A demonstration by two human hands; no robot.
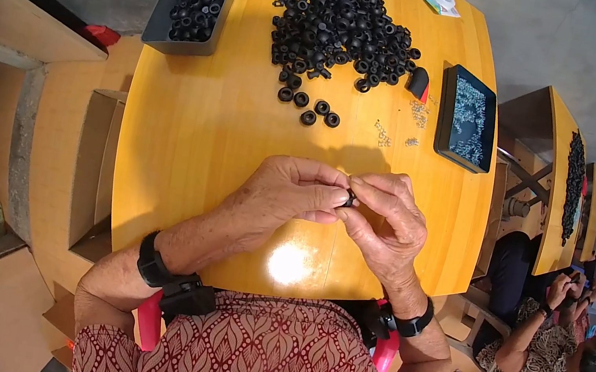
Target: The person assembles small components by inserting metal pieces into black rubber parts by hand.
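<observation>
Close to the table's near edge, my two hands meet over a small black part (348, 198), round and mostly hidden by fingertips. Thumb and fingers of my left hand (289, 188) pinch it from the left. My right hand (389, 222) grips it from the other side with thumb and forefinger. Beyond the hands lie several loose black ring-shaped parts (308, 117), in front of a big heap of similar black parts (335, 21). Small shiny metal pieces (416, 115) are scattered right of the heap.
A dark bin (157, 26) of black parts stands at the far left of the wooden table (187, 135). A dark tray (444, 132) with small metal pieces sits at the right, near a black-and-red object (417, 83). Another person (538, 364) works at a neighbouring table.
</observation>
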